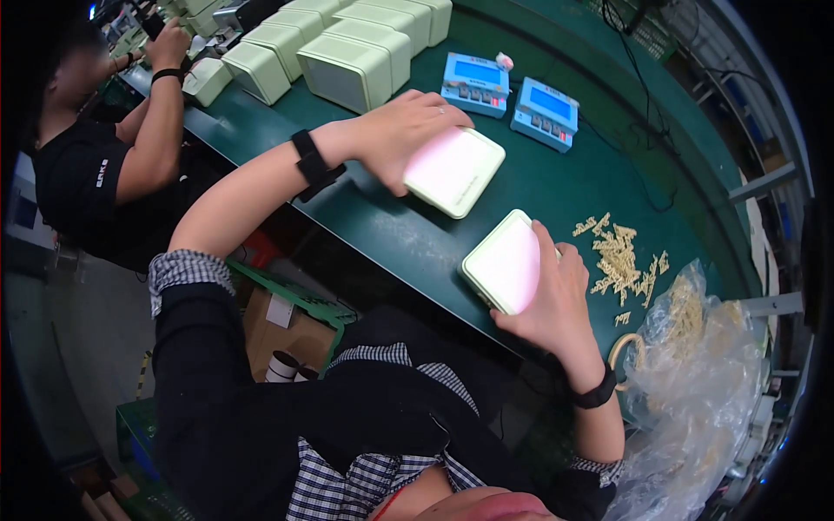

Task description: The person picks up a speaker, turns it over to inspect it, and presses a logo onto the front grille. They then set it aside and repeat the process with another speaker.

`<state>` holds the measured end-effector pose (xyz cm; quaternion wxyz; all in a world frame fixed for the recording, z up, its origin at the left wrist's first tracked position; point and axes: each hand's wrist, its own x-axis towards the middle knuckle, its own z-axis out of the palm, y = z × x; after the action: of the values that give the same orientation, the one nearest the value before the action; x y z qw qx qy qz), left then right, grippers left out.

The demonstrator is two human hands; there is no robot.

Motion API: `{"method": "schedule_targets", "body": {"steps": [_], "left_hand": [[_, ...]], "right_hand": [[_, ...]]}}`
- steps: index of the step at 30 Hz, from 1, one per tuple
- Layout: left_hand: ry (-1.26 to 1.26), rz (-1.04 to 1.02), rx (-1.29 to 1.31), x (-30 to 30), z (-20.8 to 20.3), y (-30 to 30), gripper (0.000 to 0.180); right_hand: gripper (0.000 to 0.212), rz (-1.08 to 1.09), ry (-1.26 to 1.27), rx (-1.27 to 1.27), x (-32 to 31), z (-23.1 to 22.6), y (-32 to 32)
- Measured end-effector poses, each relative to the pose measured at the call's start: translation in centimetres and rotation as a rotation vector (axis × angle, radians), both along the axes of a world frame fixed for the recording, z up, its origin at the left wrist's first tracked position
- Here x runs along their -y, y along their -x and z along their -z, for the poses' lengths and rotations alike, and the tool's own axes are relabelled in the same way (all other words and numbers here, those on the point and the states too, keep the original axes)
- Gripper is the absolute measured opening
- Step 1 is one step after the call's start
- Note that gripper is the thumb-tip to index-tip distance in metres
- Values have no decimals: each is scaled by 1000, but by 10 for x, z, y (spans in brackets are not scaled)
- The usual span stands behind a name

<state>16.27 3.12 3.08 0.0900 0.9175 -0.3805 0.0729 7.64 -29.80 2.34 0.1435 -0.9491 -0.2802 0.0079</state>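
Note:
My left hand [401, 137] is wrapped over the upper left side of a pale green box-shaped casing [462, 178] with rounded corners and a whitish-pink face turned up. A ring shows on one of its fingers. My right hand [558, 295] grips the right side of a second casing of the same kind [502, 259], thumb at the near edge and fingers along the far one. This casing is near the table's front edge, apart from the first. Whether either casing rests on the table or is slightly lifted, I cannot tell.
Several pale green casings [347, 74] stand in rows at the back left. Two blue devices with screens [546, 113] lie beyond my hands. To the right are small gold-coloured pieces [618, 260], a tape roll [624, 352] and a clear plastic bag [695, 373]. A co-worker [104, 165] sits at left.

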Motion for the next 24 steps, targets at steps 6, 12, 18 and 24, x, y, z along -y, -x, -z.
{"method": "schedule_targets", "body": {"steps": [6, 12, 18, 24], "left_hand": [[195, -160, 335, -11, -17, -45, 87], [-227, -996, 200, -56, -20, -55, 75], [-74, -732, -52, -119, -11, -44, 69], [51, -490, -100, -138, -11, -26, 79]], "right_hand": [[112, 78, -38, 34, -10, 8, -58], [112, 160, 8, 26, -23, 1, -94], [111, 64, -7, 17, -17, -3, -111], [98, -238, 173, 333, -6, 13, -129]]}}
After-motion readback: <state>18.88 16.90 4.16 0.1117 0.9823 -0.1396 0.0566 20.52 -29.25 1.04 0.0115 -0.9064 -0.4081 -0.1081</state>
